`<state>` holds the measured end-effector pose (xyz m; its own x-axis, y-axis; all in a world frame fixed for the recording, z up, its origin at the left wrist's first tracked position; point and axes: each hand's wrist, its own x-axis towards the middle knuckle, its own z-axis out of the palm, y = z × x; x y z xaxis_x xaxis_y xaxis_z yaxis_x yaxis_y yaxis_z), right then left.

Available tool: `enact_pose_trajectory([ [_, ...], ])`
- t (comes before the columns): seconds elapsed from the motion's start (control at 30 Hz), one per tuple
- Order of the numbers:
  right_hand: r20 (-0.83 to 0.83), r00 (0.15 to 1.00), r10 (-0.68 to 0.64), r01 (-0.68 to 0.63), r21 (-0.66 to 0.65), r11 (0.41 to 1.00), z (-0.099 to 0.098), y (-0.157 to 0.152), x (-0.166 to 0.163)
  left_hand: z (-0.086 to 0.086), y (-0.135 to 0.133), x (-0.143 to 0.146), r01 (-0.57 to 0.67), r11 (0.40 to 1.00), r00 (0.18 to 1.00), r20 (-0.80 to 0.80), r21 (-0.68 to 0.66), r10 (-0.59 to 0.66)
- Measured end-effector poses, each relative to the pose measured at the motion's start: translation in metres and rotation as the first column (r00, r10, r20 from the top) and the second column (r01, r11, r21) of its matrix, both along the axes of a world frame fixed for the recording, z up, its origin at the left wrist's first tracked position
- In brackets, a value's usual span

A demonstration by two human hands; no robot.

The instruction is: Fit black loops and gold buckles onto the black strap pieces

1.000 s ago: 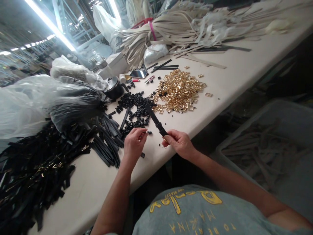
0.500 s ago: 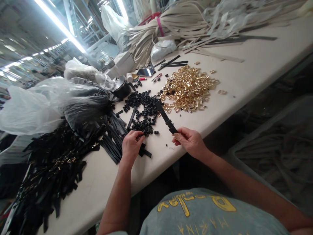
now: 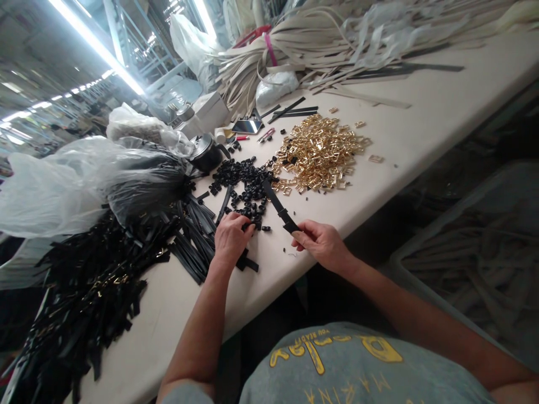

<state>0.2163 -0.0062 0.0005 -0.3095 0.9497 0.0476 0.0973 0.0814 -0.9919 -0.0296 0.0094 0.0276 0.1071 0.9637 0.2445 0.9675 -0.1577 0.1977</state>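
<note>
At frame centre we are pinching a black strap by its near end in our right hand and holding our left hand half curled at the black loops, any grip there hidden. Beyond, right of centre, gold buckles are lying heaped.

Strap blk; loops blk; buckles gold; tabletop off-wht; shirt gry-grn w/ yel lettering.

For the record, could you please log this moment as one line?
right hand: holds black strap | left hand: at black loops | gold buckles: heaped
</note>
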Motion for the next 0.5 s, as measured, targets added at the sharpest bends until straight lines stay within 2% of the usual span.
enact_pose_trajectory([
  [0.17, 0.011, 1.000, 0.022, -0.022, 0.012, 1.000, -0.001, 0.001, 0.001, 0.007, -0.009, -0.019, -0.138, 0.989, 0.979, 0.145, -0.060, 0.146],
  [0.33, 0.039, 0.999, 0.017, -0.018, 0.021, 1.000, -0.002, 0.001, 0.001, 0.004, -0.020, -0.020, -0.078, 0.990, 0.982, 0.161, -0.120, 0.097],
  [0.5, 0.042, 0.999, 0.012, -0.014, 0.029, 0.999, -0.001, 0.000, 0.001, -0.005, -0.027, 0.001, 0.025, 0.985, 0.946, 0.323, -0.169, 0.031],
])
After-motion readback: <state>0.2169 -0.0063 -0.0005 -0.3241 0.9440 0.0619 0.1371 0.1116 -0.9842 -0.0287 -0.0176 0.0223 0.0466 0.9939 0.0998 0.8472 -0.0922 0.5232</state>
